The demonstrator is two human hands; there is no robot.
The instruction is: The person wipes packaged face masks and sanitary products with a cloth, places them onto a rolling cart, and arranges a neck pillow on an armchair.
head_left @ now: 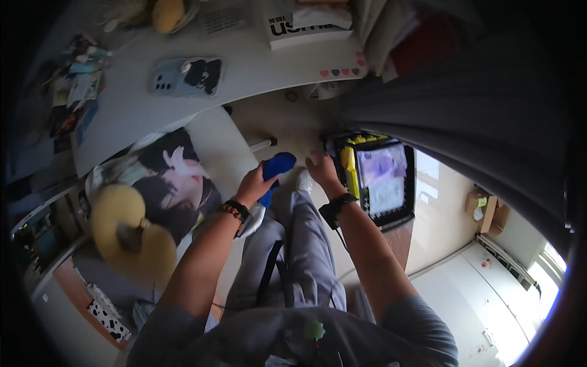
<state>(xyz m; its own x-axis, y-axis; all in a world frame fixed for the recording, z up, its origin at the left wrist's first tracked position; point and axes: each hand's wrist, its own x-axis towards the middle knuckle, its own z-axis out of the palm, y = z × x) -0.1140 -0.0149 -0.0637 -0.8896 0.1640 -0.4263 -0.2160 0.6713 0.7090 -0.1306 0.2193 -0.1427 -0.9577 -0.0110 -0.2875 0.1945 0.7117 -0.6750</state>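
Note:
My left hand [252, 183] is closed around a blue, rounded, elongated object [279, 166]; a lower blue part of it hangs below my fingers, and its exact kind I cannot tell. Just to the right, my right hand [320, 166] is held apart from it with the fingers curled in; whatever they may hold is hidden. Close to that hand stands a black crate [411, 183] with yellow packets [350, 164] and a purple-and-white package [380, 165] inside. Below the hands, a white shoe [304, 180] is on my foot.
Ahead is a white desk [251, 70] carrying a phone [186, 76] and a book [309, 33]. A chair at left holds a printed cushion [177, 183] and a yellow neck pillow [116, 211]. A grey curtain [465, 110] hangs at right; a cardboard box [494, 215] stands beyond.

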